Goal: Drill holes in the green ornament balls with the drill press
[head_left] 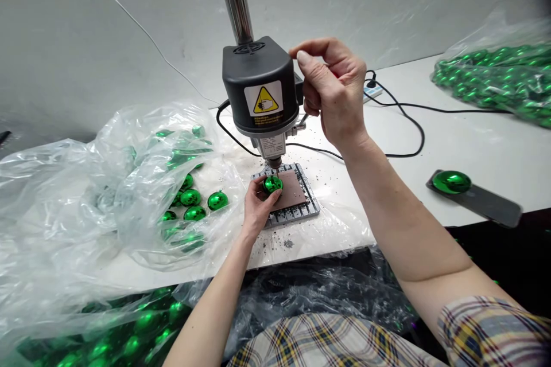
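A shiny green glass bauble (272, 184) sits just below the chuck of a small black bench drill press (260, 89). My left hand (257, 207) cups the bauble from the near side, holding it over a brown pad (293, 190) on a grey slotted metal base plate (297, 213). The drill tip is hidden by the bauble or too small to tell. My right hand (333, 85) is raised beside the drill head, fingers curled, with no object visible in it.
A clear plastic bag (64, 195) of green baubles (217, 200) lies left of the press. Another bag (495, 77) sits at the back right. One bauble (451, 182) rests on a dark phone (486, 200). Black cables (404, 120) and dark shavings (288, 243) lie on the white table.
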Demonstrator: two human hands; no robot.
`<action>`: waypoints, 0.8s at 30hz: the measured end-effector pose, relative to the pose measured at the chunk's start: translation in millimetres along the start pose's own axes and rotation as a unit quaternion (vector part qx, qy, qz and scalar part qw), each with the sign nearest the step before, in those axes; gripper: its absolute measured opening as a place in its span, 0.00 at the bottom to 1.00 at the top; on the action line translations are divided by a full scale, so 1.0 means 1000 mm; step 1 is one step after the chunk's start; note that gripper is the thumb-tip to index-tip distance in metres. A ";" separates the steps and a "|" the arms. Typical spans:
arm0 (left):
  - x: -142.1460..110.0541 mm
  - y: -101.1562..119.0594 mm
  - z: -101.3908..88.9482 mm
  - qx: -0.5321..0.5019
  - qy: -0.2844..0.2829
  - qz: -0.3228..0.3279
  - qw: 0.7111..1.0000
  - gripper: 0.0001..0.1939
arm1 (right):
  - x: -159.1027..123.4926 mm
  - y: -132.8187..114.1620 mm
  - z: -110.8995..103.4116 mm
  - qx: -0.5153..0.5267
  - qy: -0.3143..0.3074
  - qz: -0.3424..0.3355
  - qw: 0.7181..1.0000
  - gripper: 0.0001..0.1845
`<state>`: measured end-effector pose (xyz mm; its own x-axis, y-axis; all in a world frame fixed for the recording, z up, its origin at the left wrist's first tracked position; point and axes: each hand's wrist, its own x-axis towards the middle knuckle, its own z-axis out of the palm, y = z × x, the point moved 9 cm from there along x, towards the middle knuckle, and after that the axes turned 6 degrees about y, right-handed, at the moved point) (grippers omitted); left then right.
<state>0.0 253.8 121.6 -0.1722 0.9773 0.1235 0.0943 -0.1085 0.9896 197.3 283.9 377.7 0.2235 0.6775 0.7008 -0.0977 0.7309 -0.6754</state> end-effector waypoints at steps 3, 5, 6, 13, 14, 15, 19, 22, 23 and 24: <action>0.000 0.007 0.005 0.058 0.001 0.028 0.998 0.28 | 0.000 -0.001 0.001 0.001 -0.003 -0.001 1.000 0.14; -0.001 0.014 0.009 0.100 0.002 0.068 0.993 0.26 | 0.000 -0.003 0.001 0.011 -0.002 -0.006 1.000 0.13; -0.001 0.018 0.010 0.117 0.004 0.087 0.989 0.25 | -0.001 -0.004 0.001 0.016 -0.001 -0.008 1.000 0.13; 0.006 0.011 0.015 0.135 0.014 0.082 0.987 0.27 | 0.000 -0.001 -0.001 -0.015 0.007 -0.004 1.000 0.14; 0.006 0.009 0.014 0.138 0.017 0.077 0.987 0.28 | 0.000 -0.001 -0.001 -0.015 0.007 -0.005 1.000 0.15; 0.007 0.008 0.014 0.143 0.018 0.074 0.987 0.28 | 0.000 -0.001 -0.001 -0.014 0.006 -0.006 1.000 0.15; 0.006 0.007 0.014 0.150 0.013 0.080 0.985 0.29 | -0.004 -0.002 -0.003 -0.033 0.016 -0.017 0.999 0.16; 0.005 0.005 0.014 0.143 0.012 0.080 0.986 0.30 | -0.015 -0.009 -0.007 -0.038 0.032 -0.064 0.997 0.18; 0.005 0.005 0.014 0.142 0.012 0.081 0.986 0.30 | -0.020 -0.011 -0.009 -0.042 0.038 -0.080 0.995 0.18; 0.005 0.005 0.014 0.143 0.012 0.084 0.986 0.30 | -0.026 -0.013 -0.011 -0.048 0.045 -0.093 0.993 0.17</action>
<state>13.3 260.6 126.0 -0.1541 0.9449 0.2889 0.3960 -0.2088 0.8942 203.5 256.1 366.0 0.3147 0.5174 0.7958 0.0464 0.8290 -0.5573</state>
